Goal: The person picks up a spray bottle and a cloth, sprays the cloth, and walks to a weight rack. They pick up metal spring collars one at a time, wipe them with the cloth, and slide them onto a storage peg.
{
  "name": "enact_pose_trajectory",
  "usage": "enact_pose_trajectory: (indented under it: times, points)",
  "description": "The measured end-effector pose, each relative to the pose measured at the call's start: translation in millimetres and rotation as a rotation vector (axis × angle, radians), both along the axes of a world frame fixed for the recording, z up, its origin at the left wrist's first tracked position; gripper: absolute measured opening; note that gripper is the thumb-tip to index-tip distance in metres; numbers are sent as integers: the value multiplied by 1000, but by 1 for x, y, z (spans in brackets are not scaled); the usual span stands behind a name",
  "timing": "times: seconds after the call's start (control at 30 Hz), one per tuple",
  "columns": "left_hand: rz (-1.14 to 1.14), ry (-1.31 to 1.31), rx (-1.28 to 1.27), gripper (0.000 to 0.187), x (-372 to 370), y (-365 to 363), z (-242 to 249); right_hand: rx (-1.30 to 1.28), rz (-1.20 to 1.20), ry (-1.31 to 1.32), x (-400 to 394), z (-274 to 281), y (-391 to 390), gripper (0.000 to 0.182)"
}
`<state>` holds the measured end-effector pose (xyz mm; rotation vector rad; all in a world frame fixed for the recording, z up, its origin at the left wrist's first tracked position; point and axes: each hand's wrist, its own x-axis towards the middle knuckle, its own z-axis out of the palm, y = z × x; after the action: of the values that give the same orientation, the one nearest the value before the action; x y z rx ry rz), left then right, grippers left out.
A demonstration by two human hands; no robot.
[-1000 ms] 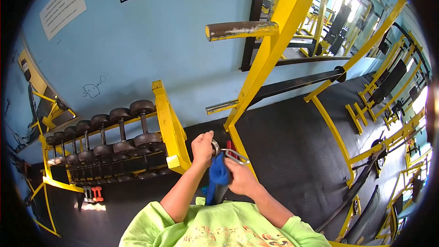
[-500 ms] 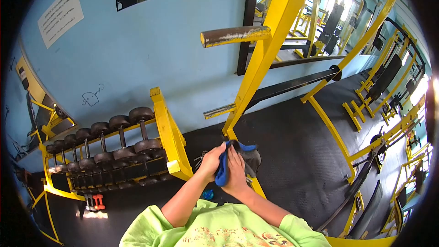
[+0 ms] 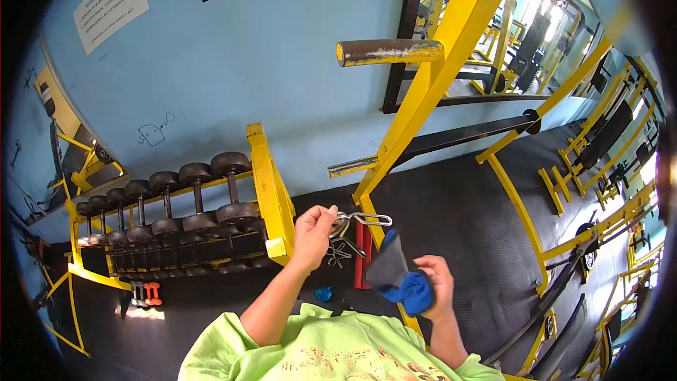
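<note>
At frame centre, the left hand (image 3: 314, 234) pinches a shiny metal cable handle (image 3: 361, 220); the right hand (image 3: 438, 286) grips a blue-grey cloth (image 3: 399, 279). The upper-left white wall notice (image 3: 111, 4) is unreadable.

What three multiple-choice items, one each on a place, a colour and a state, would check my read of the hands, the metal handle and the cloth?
1. Where is the dumbbell rack?
A. To the person's left, by the blue wall
B. On the right, by the mirror
C. Behind the person

2. What colour is the cloth?
A. Red and white
B. Blue and dark grey
C. Yellow

3. What is the left hand doing?
A. Hanging open and bare
B. Gripping a dumbbell
C. Holding up a metal handle

Answers: 1 A, the rack stands left of the arms against the wall. 2 B, the cloth bunched in the right hand shows blue and dark grey. 3 C, its fingers pinch the handle's ring end, clear of the cloth.
</note>
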<state>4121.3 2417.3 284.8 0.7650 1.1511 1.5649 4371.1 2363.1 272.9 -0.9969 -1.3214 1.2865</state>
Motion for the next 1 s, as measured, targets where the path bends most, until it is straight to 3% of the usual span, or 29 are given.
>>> enact_pose_trajectory:
  times: [0.03, 0.1, 0.13, 0.2, 0.23, 0.33, 0.47, 0.5, 0.53, 0.6, 0.67, 0.73, 0.77, 0.8, 0.87, 0.93, 1.0]
  points:
    - [-17, 69, 45, 29, -9, 5, 1, 4, -2, 3, 9, 7, 3, 48]
    - [-21, 185, 104, 32, -18, 9, 18, 206, 163, -468, 20, 22, 10, 64]
    - [-23, 298, 160, 36, -23, 13, 25, 207, 152, -466, 19, 30, 13, 64]
    - [-75, 274, 199, 39, -37, 21, 30, -93, 581, -92, 14, 43, 19, 76]
    - [-143, 323, 296, 39, -44, 24, 34, -111, 627, 80, 8, 25, 28, 76]
    - [-286, 357, 472, 39, -56, 34, 62, -230, 374, 116, -33, 9, 51, 71]
    - [-600, 216, 672, 37, -61, 57, 91, -190, 815, 27, -90, 29, 64, 50]
    - [-664, 154, 705, 38, -63, 64, 96, -267, 899, 216, -102, 25, 69, 43]
    - [-726, 90, 738, 38, -66, 71, 101, -255, 885, 214, -119, 30, 71, 43]
    - [-779, 31, 747, 38, -74, 85, 113, -165, 547, 362, -149, 41, 77, 34]
    - [-827, -29, 754, 38, -82, 100, 123, -166, 492, 364, -165, 51, 90, 30]
    - [-916, -107, 727, 37, -90, 118, 130, -125, 528, 111, -180, 63, 98, 19]
    - [-950, -156, 705, 36, -93, 125, 133, -29, 312, -189, -190, 62, 104, 19]
    - [-960, -155, 715, 36, -98, 132, 139, -19, 301, -191, -196, 63, 109, 19]
    - [-1067, -119, 721, 35, -108, 147, 150, -9, -318, -388, -207, 66, 120, 23]
    - [-1152, -228, 736, 37, -113, 165, 149, -25, -360, -468, -205, 74, 128, 24]
    - [-1327, -315, 694, 36, -113, 176, 148, 234, -247, -318, -207, 79, 122, 31]
